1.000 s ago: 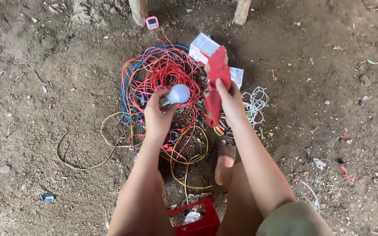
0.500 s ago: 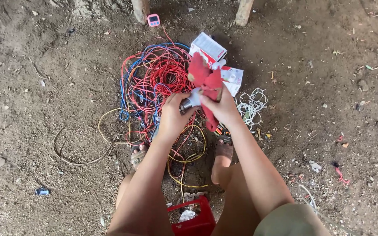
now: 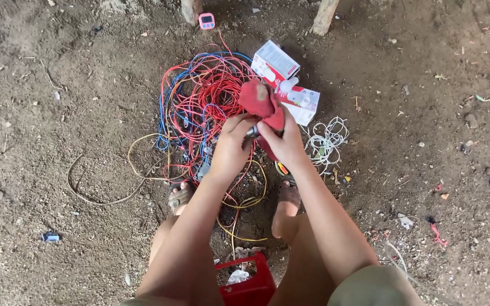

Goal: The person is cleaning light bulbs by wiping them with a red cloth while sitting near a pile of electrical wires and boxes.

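- Surface = bare dirt floor (image 3: 75,102), packed brown soil w/ pebbles, twigs, bits of litter all over. No counter, everything sits right on the ground.
- Two wooden posts (image 3: 324,14) poke in at the top edge, a small pink gadget (image 3: 206,21) lying btw them.
- Big tangle of red and blue wires (image 3: 199,96) in the middle, yellow wire loops (image 3: 143,153) trailing out toward the left, a white wire coil (image 3: 327,139) on the right.
- White-and-red bulb boxes (image 3: 276,59) just beside the tangle, one open w/ a white bulb showing.
- Left hand (image 3: 231,147) and right hand (image 3: 282,141) are up over the tangle, touching each other, both clenched around a red cloth (image 3: 262,102) bunched over smth metallic (image 3: 252,132).
- That metallic bit is mostly covered by cloth + fingers, can't tell what it is.
- Sandalled feet (image 3: 180,195) partly under the wires.
- Red crate (image 3: 248,283) btw the legs, cut off by the bottom edge; contents hard to make out.
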